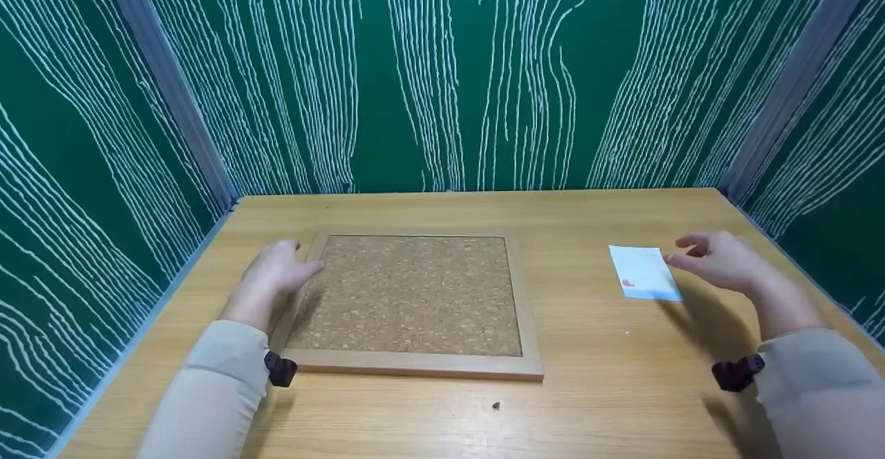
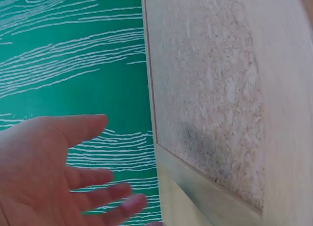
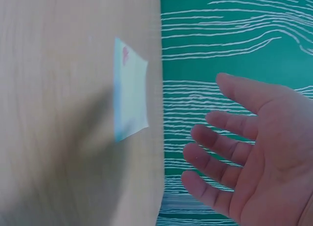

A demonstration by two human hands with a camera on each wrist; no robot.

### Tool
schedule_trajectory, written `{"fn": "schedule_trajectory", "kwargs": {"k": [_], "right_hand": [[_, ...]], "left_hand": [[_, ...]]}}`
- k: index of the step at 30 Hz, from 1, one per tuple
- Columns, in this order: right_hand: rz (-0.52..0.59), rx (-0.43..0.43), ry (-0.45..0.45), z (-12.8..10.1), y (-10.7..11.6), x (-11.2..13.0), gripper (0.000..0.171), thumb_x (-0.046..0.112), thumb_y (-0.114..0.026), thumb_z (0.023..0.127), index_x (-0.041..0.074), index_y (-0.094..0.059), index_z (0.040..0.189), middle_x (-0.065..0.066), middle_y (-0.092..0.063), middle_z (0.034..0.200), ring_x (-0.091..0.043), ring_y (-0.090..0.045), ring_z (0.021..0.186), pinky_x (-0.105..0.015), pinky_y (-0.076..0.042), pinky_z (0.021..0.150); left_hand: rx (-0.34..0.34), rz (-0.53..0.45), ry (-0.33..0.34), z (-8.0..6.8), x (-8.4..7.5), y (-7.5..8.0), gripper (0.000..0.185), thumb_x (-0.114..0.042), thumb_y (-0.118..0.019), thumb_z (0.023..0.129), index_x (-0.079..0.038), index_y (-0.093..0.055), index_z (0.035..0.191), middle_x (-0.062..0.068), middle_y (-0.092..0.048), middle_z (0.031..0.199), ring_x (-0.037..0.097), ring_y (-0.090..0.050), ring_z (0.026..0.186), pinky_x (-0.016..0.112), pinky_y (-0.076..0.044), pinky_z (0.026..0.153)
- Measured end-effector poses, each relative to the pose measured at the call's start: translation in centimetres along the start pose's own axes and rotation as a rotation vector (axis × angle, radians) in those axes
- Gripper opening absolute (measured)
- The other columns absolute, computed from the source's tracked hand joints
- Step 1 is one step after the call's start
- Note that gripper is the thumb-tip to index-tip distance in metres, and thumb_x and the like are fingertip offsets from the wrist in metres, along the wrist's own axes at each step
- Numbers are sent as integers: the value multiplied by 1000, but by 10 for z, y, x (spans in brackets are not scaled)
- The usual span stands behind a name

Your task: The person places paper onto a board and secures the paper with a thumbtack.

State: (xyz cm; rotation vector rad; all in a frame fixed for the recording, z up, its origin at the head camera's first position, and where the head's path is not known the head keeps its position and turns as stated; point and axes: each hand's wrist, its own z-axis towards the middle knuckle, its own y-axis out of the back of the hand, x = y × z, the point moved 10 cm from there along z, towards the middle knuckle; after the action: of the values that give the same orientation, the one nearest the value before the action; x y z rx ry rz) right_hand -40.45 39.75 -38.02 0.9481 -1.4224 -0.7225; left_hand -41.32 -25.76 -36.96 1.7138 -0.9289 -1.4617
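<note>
A cork board (image 1: 415,293) in a pale wooden frame lies flat on the table, left of the middle. My left hand (image 1: 280,269) is over its left edge, with the thumb spread toward the cork. The left wrist view shows this hand (image 2: 54,172) with relaxed fingers, holding nothing, beside the board (image 2: 210,89). To the right of the board lies a small pale blue paper note (image 1: 644,274) with a red mark in one corner. Close to the note's right edge is my right hand (image 1: 722,262). In the right wrist view that hand (image 3: 259,143) holds nothing, its fingers loosely bent.
A tiny dark bit (image 1: 496,406) lies on the wooden table (image 1: 581,404) in front of the board. Green walls (image 1: 470,86) with white wavy lines close off the back and both sides. Grey posts (image 1: 173,79) stand at the back corners.
</note>
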Motion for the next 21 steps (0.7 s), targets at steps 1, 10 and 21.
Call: {"fn": "schedule_trajectory", "kwargs": {"k": [1,10,21], "right_hand": [[0,14,-10,1,-2,-3,82,56,-59,99,-11,-44,143,-41,-50,129,-48,-55,109,-58,-52,84],[-11,113,-77,10,-21,-14,94,58,-64,94,-17,-38,144,-44,-46,133,-52,-51,112,-62,-49,90],[-44,165,-127,16,-41,-17,104,67,-64,89,-17,-38,145,-45,-37,142,-54,-42,118,-71,-31,102]], "left_hand": [[16,0,10,0,1,-2,76,-40,-59,101,9,-33,153,34,-37,152,49,-40,136,62,-34,110],[88,7,85,0,13,-16,46,-21,-61,100,7,-52,135,20,-59,109,35,-58,97,45,-50,79],[94,119,-13,2,7,-24,16,-1,-59,87,4,-69,99,14,-61,84,28,-59,72,34,-46,58]]}}
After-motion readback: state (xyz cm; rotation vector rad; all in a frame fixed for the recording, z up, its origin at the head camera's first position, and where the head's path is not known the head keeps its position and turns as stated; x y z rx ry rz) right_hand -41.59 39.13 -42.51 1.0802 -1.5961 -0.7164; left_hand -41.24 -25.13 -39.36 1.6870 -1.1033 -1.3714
